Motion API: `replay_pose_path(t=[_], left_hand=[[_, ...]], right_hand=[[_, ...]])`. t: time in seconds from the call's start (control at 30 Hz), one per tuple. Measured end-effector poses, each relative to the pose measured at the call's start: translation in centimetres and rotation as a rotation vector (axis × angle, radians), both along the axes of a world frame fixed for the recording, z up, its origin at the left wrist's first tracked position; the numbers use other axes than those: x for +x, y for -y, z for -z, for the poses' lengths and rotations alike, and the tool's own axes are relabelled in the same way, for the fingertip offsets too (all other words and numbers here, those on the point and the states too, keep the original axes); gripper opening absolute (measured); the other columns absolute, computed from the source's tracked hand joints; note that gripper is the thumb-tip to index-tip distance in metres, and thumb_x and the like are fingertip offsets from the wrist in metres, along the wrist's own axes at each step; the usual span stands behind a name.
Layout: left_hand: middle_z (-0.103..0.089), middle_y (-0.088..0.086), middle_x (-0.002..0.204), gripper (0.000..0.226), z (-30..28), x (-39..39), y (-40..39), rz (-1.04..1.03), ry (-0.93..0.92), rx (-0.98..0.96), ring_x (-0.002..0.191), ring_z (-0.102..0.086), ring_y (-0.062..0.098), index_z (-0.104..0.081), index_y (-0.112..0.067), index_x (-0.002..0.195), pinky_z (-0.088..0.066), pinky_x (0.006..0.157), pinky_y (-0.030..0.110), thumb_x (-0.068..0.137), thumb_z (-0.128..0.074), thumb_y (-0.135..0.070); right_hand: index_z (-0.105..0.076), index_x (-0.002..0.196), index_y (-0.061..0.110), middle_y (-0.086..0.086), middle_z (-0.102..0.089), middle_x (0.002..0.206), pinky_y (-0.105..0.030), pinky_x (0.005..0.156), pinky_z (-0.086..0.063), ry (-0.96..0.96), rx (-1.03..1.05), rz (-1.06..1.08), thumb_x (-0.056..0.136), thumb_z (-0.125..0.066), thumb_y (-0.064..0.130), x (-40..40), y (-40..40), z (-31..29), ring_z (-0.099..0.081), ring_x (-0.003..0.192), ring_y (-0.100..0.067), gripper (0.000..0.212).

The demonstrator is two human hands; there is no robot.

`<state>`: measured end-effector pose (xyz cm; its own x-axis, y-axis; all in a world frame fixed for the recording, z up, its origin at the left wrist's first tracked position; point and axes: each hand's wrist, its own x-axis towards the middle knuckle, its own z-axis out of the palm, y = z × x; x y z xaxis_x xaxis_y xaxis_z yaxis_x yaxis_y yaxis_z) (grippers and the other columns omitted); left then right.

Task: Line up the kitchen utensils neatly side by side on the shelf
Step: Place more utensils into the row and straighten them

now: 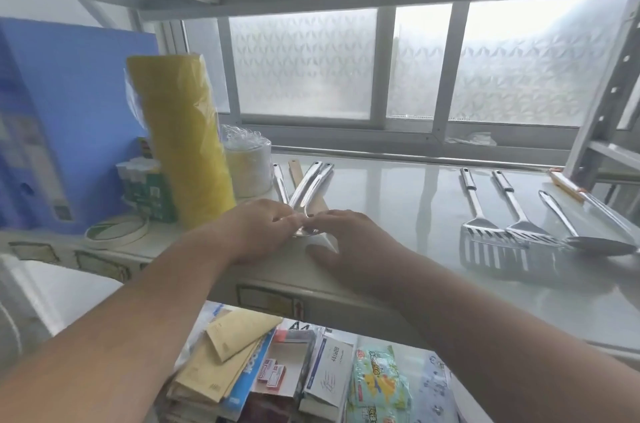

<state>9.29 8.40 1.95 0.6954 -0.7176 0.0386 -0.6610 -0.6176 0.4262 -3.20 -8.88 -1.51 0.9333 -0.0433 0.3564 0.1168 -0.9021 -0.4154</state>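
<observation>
A bunch of steel utensils point(309, 185) with crossing handles lies at the left of the white shelf point(408, 200). A wooden-handled one is among them. My left hand point(263, 232) and my right hand point(349, 242) rest over their heads, fingers pinching the metal ends, which are mostly hidden. Farther right, two slotted spatulas point(485, 232) point(530, 235) lie side by side with handles pointing away. A steel spoon point(588, 244) lies beside them, and a wooden-handled utensil point(571, 190) sits at the far right edge.
A tall yellow roll point(183, 145) and a stack of white cups point(247, 166) stand close left of the bunch. A blue box point(59, 103) and a tape ring point(116, 232) sit farther left. Books and packets point(311, 377) fill the shelf below.
</observation>
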Motion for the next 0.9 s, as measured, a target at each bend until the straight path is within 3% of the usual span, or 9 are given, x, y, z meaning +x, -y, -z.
replay_pose_path(t=[0.07, 0.17, 0.27, 0.43, 0.53, 0.6, 0.67, 0.8, 0.9], left_hand=[[-0.075, -0.019, 0.105, 0.049, 0.5, -0.4, -0.4, 0.05, -0.028, -0.068, 0.105, -0.068, 0.004, -0.073, -0.06, 0.101, -0.055, 0.1, 0.044, 0.088, -0.037, -0.089], [-0.071, -0.027, 0.119, 0.064, 1.1, -1.2, -1.1, 0.121, -0.009, -0.088, 0.114, -0.065, -0.005, -0.07, -0.052, 0.123, -0.053, 0.103, 0.039, 0.079, -0.05, -0.094], [-0.068, -0.034, 0.124, 0.067, 1.6, -1.6, -1.5, 0.143, 0.081, -0.119, 0.113, -0.064, -0.01, -0.068, -0.051, 0.129, -0.054, 0.1, 0.034, 0.078, -0.053, -0.093], [-0.069, -0.038, 0.117, 0.062, 2.1, -1.9, -1.3, 0.059, 0.159, -0.154, 0.11, -0.064, -0.013, -0.064, -0.062, 0.12, -0.056, 0.096, 0.035, 0.077, -0.04, -0.099], [-0.073, -0.029, 0.107, 0.056, 1.9, -2.0, -0.9, 0.022, 0.182, -0.132, 0.104, -0.068, -0.004, -0.056, -0.067, 0.127, -0.057, 0.091, 0.039, 0.081, -0.039, -0.094], [-0.071, -0.027, 0.096, 0.023, 1.6, -2.1, -0.2, 0.0, 0.195, -0.092, 0.096, -0.067, 0.0, -0.054, -0.078, 0.111, -0.055, 0.088, 0.037, 0.089, -0.047, -0.078], [-0.07, -0.024, 0.1, 0.01, 1.0, -2.5, 0.3, -0.027, 0.241, -0.033, 0.096, -0.065, 0.004, -0.058, -0.07, 0.098, -0.053, 0.087, 0.035, 0.098, -0.05, -0.064], [-0.074, -0.008, 0.126, 0.04, 0.4, -3.4, 1.8, -0.051, 0.393, 0.065, 0.114, -0.067, 0.02, -0.06, -0.049, 0.135, -0.053, 0.094, 0.037, 0.1, -0.045, -0.062], [-0.072, -0.002, 0.133, 0.053, -0.2, -4.7, 3.9, 0.004, 0.408, -0.058, 0.12, -0.066, 0.023, -0.05, -0.04, 0.149, -0.053, 0.097, 0.04, 0.098, -0.05, -0.057]], right_hand=[[-0.071, 0.12, 0.032, 0.011, -0.071, 0.115, -0.031, 0.1, -0.046, 0.048, 0.031, -0.003, 0.096, -0.06, 0.028, 0.2, 0.2, 0.2, -0.061, 0.11, -0.012, 0.027], [-0.076, 0.106, 0.024, 0.005, -0.072, 0.099, -0.033, 0.087, -0.049, 0.093, -0.006, 0.005, 0.098, -0.059, 0.025, 0.4, 0.3, 0.3, -0.064, 0.094, -0.018, 0.019], [-0.071, 0.084, 0.016, 0.008, -0.054, 0.07, -0.035, 0.067, -0.045, 0.152, -0.051, 0.049, 0.093, -0.065, 0.022, -0.1, 0.4, 0.0, -0.054, 0.073, -0.022, 0.012], [-0.058, 0.092, 0.012, -0.007, -0.061, 0.093, -0.036, 0.062, -0.04, 0.159, -0.086, 0.12, 0.095, -0.064, 0.034, -1.2, 0.2, -1.2, -0.056, 0.078, -0.031, 0.023], [-0.057, 0.104, 0.016, -0.006, -0.062, 0.098, -0.035, 0.057, -0.041, 0.224, -0.275, 0.157, 0.097, -0.059, 0.025, -1.3, 0.2, -0.7, -0.061, 0.078, -0.034, 0.012], [-0.061, 0.106, 0.018, -0.005, -0.064, 0.095, -0.035, 0.057, -0.041, 0.266, -0.347, 0.196, 0.09, -0.057, 0.013, -1.5, 0.5, -0.6, -0.06, 0.081, -0.033, 0.018], [-0.064, 0.108, 0.019, -0.003, -0.067, 0.093, -0.037, 0.064, -0.046, 0.3, -0.335, 0.241, 0.084, -0.056, 0.007, -1.8, 0.9, -0.8, -0.059, 0.087, -0.031, 0.028], [-0.065, 0.114, 0.019, -0.003, -0.07, 0.102, -0.041, 0.079, -0.049, 0.299, -0.266, 0.318, 0.083, -0.048, 0.003, -3.1, 2.1, -1.3, -0.06, 0.097, -0.032, 0.038], [-0.065, 0.121, 0.021, -0.002, -0.07, 0.107, -0.042, 0.086, -0.047, 0.256, -0.27, 0.341, 0.086, -0.042, 0.004, -4.4, 3.1, -1.2, -0.06, 0.101, -0.031, 0.046]])
